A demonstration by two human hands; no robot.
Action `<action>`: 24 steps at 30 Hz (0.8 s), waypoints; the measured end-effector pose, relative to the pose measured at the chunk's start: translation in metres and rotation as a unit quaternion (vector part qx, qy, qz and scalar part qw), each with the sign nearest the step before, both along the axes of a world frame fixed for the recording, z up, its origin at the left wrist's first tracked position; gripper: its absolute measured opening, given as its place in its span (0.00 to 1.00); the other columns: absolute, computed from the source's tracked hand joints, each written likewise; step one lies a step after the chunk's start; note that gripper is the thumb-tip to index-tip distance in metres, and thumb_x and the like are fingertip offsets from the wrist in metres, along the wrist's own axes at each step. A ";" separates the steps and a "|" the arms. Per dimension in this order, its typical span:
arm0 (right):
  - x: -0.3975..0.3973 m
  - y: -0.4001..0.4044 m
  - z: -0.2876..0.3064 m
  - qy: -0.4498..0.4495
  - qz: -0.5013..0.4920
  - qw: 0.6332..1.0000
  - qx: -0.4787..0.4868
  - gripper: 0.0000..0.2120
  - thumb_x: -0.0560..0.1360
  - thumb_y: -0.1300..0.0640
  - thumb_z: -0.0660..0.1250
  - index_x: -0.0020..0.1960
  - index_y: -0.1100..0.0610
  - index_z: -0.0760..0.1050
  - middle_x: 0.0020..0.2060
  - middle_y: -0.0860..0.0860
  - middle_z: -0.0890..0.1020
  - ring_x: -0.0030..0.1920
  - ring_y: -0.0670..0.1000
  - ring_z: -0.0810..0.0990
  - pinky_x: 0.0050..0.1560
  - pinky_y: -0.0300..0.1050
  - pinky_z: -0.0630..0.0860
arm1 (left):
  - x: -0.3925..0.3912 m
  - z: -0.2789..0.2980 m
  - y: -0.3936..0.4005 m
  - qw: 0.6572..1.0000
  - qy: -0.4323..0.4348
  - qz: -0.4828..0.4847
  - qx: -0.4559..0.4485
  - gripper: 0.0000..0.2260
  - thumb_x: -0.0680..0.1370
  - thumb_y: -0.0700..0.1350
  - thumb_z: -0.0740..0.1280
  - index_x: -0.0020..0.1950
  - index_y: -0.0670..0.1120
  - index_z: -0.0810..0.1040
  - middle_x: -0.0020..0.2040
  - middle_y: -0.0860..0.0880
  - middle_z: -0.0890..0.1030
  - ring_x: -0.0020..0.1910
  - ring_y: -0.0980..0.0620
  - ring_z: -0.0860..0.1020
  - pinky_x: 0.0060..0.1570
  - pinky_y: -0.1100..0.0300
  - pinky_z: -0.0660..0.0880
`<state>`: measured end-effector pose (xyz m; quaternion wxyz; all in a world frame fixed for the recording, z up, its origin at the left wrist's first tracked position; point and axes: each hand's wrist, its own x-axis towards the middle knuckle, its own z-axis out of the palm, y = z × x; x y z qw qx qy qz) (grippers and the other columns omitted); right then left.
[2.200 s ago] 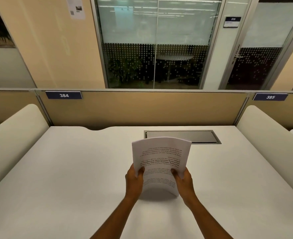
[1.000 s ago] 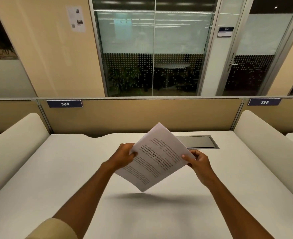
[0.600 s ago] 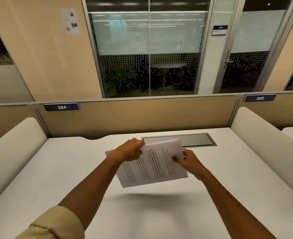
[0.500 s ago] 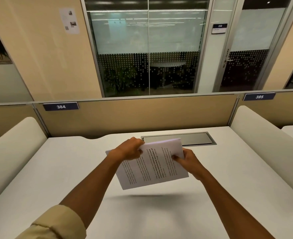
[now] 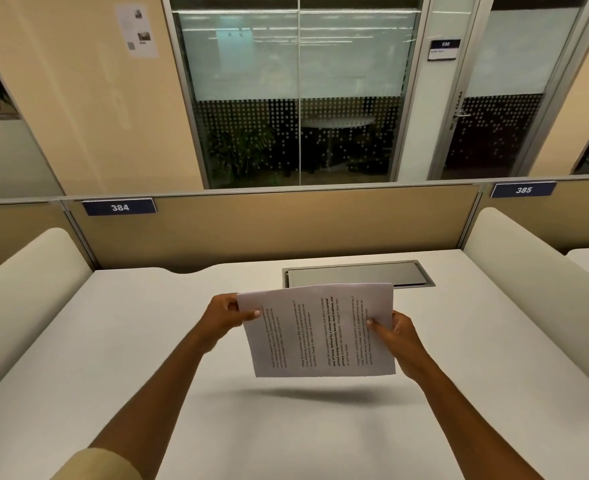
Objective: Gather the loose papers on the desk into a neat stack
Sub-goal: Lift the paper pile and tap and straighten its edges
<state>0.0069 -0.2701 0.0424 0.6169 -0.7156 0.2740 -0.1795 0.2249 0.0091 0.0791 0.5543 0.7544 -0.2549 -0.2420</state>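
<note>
A stack of white printed papers (image 5: 320, 329) hangs in the air above the white desk (image 5: 120, 358), turned sideways so its lines of text run up and down. My left hand (image 5: 225, 315) pinches the stack's upper left corner, thumb on top. My right hand (image 5: 395, 336) grips the right edge, thumb on the printed face. A dark shadow of the sheets lies on the desk below them. No other loose paper shows on the desk.
A grey cable hatch (image 5: 357, 274) is set into the desk just behind the papers. Padded white dividers stand at the left (image 5: 26, 289) and right (image 5: 528, 299). A tan partition (image 5: 286, 226) with the label 384 closes the back.
The stack went from upright on the desk to lifted and rotated; in the last half second it has swung further, level and sideways, with both hands keeping their grip.
</note>
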 end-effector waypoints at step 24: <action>-0.006 0.069 -0.059 -0.029 -0.147 0.983 0.102 0.15 0.77 0.59 0.66 0.63 0.55 0.73 0.52 0.54 0.80 0.53 0.56 0.79 0.40 0.41 0.78 | -0.087 -0.089 -0.014 0.966 0.011 0.240 -0.095 0.15 0.79 0.41 0.65 0.64 0.47 0.67 0.56 0.46 0.78 0.54 0.47 0.79 0.45 0.54 0.82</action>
